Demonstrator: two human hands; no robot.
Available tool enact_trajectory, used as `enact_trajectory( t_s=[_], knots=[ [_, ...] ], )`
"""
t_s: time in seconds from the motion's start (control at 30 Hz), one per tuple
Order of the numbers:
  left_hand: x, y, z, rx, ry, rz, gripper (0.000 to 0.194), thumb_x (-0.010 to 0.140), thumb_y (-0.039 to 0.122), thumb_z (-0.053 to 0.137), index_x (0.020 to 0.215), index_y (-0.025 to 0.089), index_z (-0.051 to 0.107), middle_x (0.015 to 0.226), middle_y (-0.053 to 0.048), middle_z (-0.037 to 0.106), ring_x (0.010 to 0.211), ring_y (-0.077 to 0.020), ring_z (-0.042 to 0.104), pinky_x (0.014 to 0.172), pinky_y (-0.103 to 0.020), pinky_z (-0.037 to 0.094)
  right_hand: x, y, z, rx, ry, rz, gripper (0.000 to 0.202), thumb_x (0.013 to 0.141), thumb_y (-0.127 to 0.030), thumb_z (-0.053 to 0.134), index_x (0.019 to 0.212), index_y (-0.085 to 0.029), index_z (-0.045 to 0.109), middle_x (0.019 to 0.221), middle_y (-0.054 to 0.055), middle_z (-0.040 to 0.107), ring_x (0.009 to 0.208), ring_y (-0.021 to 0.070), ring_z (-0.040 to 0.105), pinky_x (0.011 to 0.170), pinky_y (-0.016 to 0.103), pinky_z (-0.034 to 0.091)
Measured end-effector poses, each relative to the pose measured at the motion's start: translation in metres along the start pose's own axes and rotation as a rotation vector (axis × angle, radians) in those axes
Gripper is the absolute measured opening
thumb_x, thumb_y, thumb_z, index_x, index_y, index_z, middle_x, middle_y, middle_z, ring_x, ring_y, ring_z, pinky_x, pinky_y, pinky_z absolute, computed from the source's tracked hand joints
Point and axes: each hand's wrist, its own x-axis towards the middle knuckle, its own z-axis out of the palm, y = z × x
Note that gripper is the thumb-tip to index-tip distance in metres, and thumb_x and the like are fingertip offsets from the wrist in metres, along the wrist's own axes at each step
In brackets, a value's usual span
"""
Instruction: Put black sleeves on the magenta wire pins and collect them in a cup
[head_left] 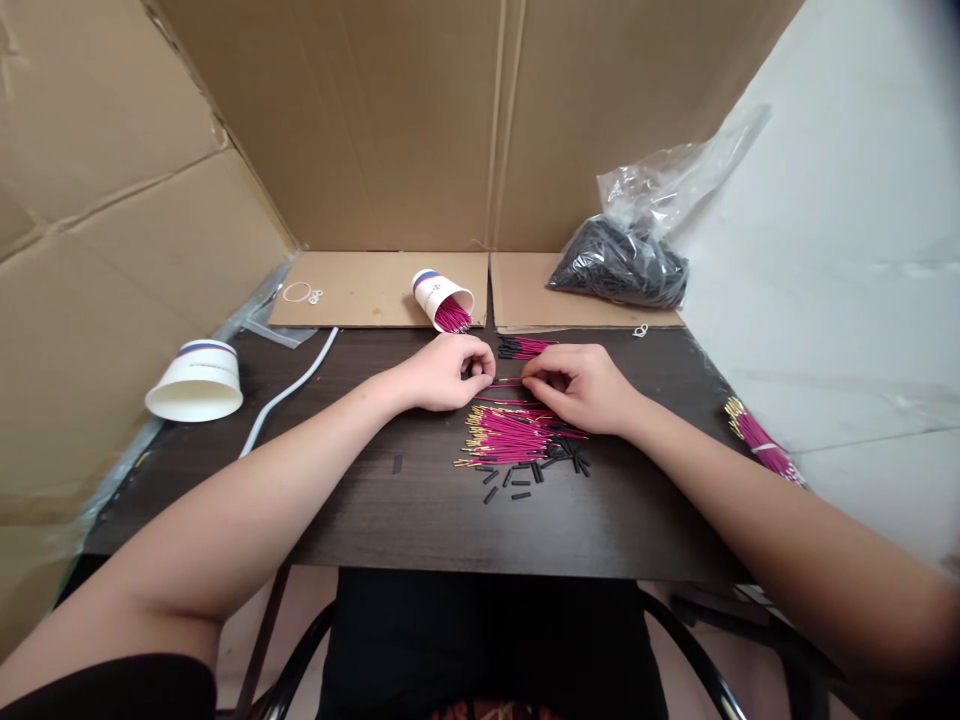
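A thin magenta wire with a gold-coloured tip stretches between my two hands. My right hand pinches it between thumb and fingers. Closed at the wire's other end, my left hand has a small dark piece at its fingertips that looks like a black tube, mostly hidden. Just below my hands lies a pile of magenta wires with gold ends. Short black tubes are scattered at its lower edge. Above, between my hands, rests a small bunch of wires with black ends.
A paper cup lies tipped with wires inside. A clear bag of black tubes sits at the back right. Another paper cup and a white cable are at left. A banded wire bundle lies right. Cardboard walls stand behind.
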Motion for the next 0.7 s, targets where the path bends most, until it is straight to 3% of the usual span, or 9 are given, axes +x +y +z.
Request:
enact_trajectory(
  t_s=[0.7],
  knots=[
    [0.0011, 0.0023, 0.0068, 0.026, 0.022, -0.038, 0.007, 0.099, 0.021, 0.076, 0.094, 0.017, 0.079, 0.085, -0.005, 0.075, 0.072, -0.0172, 0.058, 0.074, -0.035, 0.049, 0.0002, -0.0001, 0.0004, -0.024, -0.065, 0.044, 0.023, 0.107, -0.026, 0.066, 0.097, -0.018, 0.085, 0.087, 0.006, 0.080, 0.076, 0.0169, 0.069, 0.076, 0.033, 0.050]
  ],
)
